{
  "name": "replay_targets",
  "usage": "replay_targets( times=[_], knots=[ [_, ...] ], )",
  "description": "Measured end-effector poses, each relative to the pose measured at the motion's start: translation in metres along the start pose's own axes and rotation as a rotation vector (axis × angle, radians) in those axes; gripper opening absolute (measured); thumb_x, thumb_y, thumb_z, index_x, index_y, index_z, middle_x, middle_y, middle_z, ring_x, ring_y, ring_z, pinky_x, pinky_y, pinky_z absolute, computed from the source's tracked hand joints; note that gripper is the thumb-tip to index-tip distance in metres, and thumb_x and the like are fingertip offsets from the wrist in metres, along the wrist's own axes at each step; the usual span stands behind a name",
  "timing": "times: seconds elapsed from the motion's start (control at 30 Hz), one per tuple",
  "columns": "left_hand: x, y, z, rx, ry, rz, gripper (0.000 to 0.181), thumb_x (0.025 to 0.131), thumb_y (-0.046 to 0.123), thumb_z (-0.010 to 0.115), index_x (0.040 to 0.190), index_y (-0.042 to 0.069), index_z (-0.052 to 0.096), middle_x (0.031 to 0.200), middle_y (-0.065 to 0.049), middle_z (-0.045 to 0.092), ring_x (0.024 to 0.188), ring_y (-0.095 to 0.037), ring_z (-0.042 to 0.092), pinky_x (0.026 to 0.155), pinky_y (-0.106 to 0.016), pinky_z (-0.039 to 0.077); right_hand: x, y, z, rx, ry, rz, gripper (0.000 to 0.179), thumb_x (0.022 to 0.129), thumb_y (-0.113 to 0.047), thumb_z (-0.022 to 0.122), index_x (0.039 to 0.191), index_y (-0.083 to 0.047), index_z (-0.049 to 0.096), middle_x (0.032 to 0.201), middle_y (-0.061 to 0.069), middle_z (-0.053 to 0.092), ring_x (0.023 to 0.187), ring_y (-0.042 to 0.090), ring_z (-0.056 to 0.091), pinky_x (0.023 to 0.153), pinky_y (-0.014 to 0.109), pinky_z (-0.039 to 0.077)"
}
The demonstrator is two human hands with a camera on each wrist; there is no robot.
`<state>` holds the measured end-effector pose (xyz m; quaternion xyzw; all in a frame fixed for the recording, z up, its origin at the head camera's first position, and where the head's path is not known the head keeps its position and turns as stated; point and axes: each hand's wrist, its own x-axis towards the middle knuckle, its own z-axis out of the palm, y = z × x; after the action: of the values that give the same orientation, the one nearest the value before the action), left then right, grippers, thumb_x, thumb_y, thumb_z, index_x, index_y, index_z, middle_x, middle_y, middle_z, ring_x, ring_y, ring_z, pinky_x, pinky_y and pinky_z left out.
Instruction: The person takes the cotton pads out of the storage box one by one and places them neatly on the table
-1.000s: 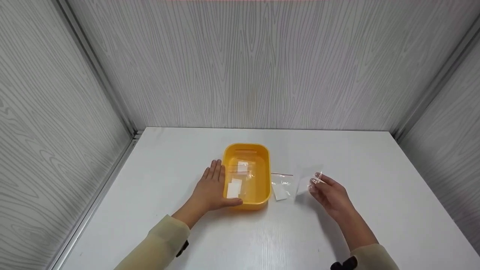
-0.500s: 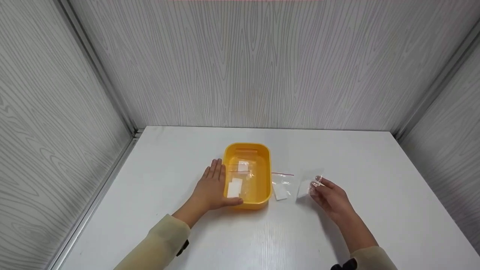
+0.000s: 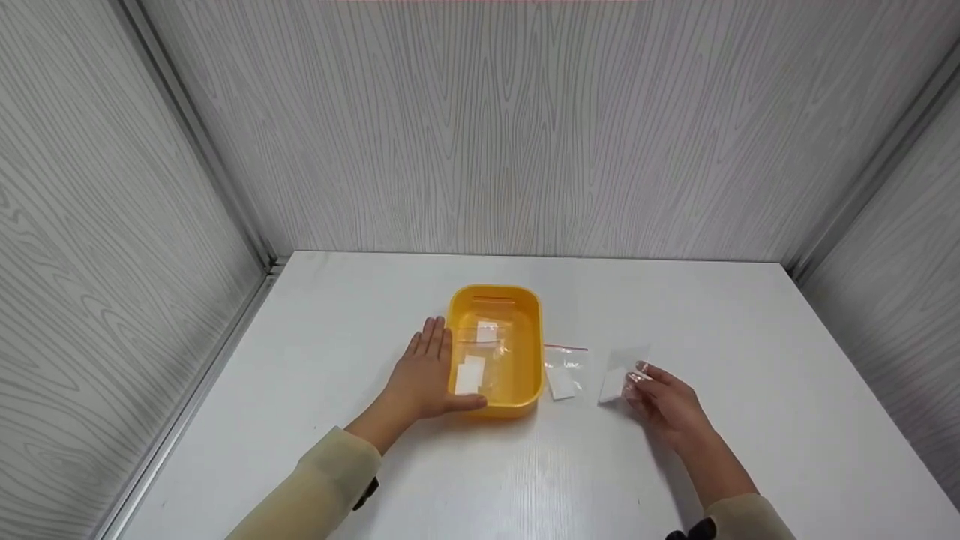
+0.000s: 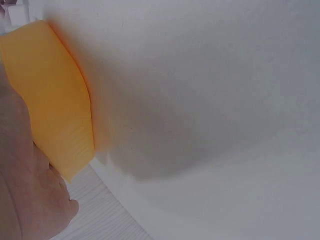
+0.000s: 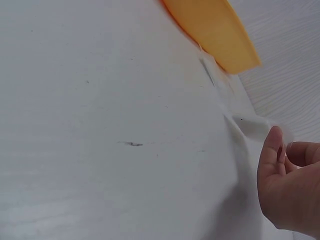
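Observation:
A yellow plastic tub (image 3: 531, 401) stands on the white table, with clear bags holding white pieces (image 3: 470, 375) inside. My left hand (image 3: 421, 381) lies along its left side with straight fingers, the thumb at the near corner; in the left wrist view the palm side meets the tub's wall (image 4: 60, 95). Against the tub's right side lies a clear zip bag (image 3: 568, 367) with a red closure line and a white piece in it. Right of that, my right hand (image 3: 666, 405) pinches another clear bag (image 3: 613, 381) between thumb and fingers, a white piece showing in it.
The white tabletop (image 3: 360, 300) spreads around the tub. Wood-grain panels rise at the back (image 3: 480, 135), left (image 3: 112, 262) and right (image 3: 907, 300). Small dark marks (image 5: 134, 144) show on the table in the right wrist view.
My right hand has moved slightly toward me and right, and the bag it pinches has lowered and turned, its white piece now plainer. My left hand and the tub stay put.

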<state>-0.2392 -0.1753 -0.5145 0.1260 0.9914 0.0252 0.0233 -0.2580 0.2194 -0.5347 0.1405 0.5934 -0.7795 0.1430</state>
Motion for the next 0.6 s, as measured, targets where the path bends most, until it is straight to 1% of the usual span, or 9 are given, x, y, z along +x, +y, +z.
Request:
replay_targets(
  times=[0.17, 0.3, 0.37, 0.47, 0.6],
  knots=[
    [0.0007, -0.0002, 0.0, 0.008, -0.017, -0.006, 0.139, 0.069, 0.099, 0.034, 0.157, -0.004, 0.006, 0.166, -0.022, -0.005, 0.154, -0.035, -0.005, 0.125, -0.047, 0.008, 0.0024, 0.0022, -0.0011, -0.056, 0.006, -0.013, 0.055, 0.101, -0.006, 0.056, 0.151, 0.0, 0.035, 0.098, -0.001, 0.067, 0.077, 0.007, 0.059, 0.067, 0.021, 0.051],
    [0.0011, -0.0003, -0.0004, 0.007, -0.009, -0.011, 0.14, 0.068, 0.1, 0.034, 0.157, -0.004, 0.007, 0.166, -0.023, -0.005, 0.154, -0.034, -0.004, 0.125, -0.047, 0.008, 0.0044, 0.0009, -0.0014, -0.1, 0.007, -0.016, 0.055, 0.1, -0.004, 0.056, 0.15, 0.003, 0.034, 0.096, 0.002, 0.067, 0.073, 0.01, 0.059, 0.068, 0.025, 0.053],
    [0.0013, -0.0003, -0.0002, 0.01, -0.007, -0.014, 0.14, 0.067, 0.1, 0.033, 0.158, -0.004, 0.007, 0.166, -0.022, -0.005, 0.154, -0.034, -0.004, 0.125, -0.047, 0.008, 0.0052, -0.0001, -0.0019, -0.149, 0.012, -0.015, 0.056, 0.099, -0.004, 0.056, 0.15, 0.003, 0.034, 0.097, 0.003, 0.066, 0.075, 0.01, 0.06, 0.069, 0.026, 0.055],
    [0.0011, -0.0005, 0.0005, 0.012, -0.005, -0.013, 0.14, 0.067, 0.1, 0.032, 0.158, -0.004, 0.007, 0.166, -0.022, -0.004, 0.154, -0.034, -0.004, 0.125, -0.047, 0.009, 0.006, -0.0017, -0.0017, -0.233, 0.019, -0.016, 0.056, 0.099, -0.005, 0.056, 0.15, 0.004, 0.034, 0.102, 0.007, 0.065, 0.078, 0.011, 0.061, 0.072, 0.026, 0.057],
    [0.0007, 0.0005, 0.0005, -0.001, -0.004, -0.014, 0.139, 0.068, 0.099, 0.035, 0.158, -0.004, 0.007, 0.166, -0.022, -0.004, 0.154, -0.034, -0.004, 0.125, -0.047, 0.008, 0.0068, -0.0029, -0.0015, -0.341, 0.023, -0.025, 0.054, 0.1, -0.006, 0.055, 0.149, 0.005, 0.035, 0.111, 0.013, 0.063, 0.082, 0.013, 0.064, 0.074, 0.029, 0.059]
  ],
)
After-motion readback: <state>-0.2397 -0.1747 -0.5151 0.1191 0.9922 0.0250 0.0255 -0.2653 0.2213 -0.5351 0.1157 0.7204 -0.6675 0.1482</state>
